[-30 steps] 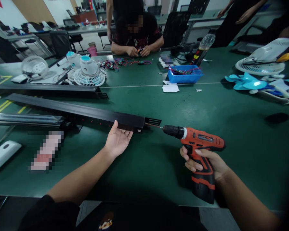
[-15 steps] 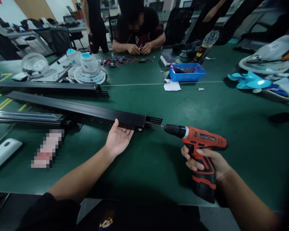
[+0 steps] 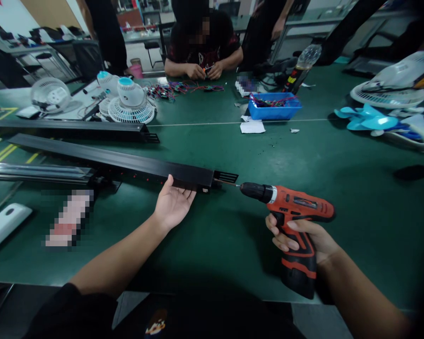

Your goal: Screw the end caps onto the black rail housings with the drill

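My right hand [image 3: 300, 238] is wrapped round the handle of a red and black cordless drill [image 3: 297, 202]. The drill's long thin bit points left and reaches the open end of a long black rectangular bar [image 3: 148, 165]. A slotted black tab sticks out of that end. My left hand [image 3: 173, 205] grips the bar close to the same end, palm up, its thumb on the near side and its fingers tucked beneath. Where exactly the bit tip meets the bar is hard to make out.
Another black bar [image 3: 67, 129] lies behind, and shiny metal strips [image 3: 38, 172] lie at left near a white casing [image 3: 7, 226]. Farther back are fan parts [image 3: 130, 101], a blue bin [image 3: 275, 110] with wires, a bottle [image 3: 304, 66], blue fan blades [image 3: 367, 117] and a seated co-worker handling something small.
My hands, the drill and the bar have hardly moved. In the background, standing people have shifted to the left.
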The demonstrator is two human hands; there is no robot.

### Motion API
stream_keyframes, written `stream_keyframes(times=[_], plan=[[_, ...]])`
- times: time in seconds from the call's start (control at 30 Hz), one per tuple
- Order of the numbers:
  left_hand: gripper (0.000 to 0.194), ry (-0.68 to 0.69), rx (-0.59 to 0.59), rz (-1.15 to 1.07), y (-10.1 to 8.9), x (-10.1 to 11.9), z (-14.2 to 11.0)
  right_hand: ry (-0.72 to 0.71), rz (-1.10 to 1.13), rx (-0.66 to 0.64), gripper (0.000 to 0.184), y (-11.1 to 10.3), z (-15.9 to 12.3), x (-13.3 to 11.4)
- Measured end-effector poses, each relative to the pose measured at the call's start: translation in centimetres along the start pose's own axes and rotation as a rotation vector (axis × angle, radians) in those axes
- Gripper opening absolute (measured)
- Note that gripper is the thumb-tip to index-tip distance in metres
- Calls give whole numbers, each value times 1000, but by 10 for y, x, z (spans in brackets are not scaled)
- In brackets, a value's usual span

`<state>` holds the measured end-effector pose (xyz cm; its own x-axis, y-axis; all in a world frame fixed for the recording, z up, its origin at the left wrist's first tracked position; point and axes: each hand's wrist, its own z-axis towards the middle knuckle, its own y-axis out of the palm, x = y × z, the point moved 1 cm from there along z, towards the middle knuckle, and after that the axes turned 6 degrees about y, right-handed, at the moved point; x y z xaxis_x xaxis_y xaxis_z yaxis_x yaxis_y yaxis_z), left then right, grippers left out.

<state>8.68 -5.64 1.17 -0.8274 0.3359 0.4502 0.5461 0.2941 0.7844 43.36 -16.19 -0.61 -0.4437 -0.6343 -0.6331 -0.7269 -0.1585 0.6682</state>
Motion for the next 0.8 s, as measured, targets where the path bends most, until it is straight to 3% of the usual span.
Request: stream_keyframes(times=[0.8], plan=[[38,6,40,-34,5,-1,-2,7,12,-21,23,-3,0,2]])
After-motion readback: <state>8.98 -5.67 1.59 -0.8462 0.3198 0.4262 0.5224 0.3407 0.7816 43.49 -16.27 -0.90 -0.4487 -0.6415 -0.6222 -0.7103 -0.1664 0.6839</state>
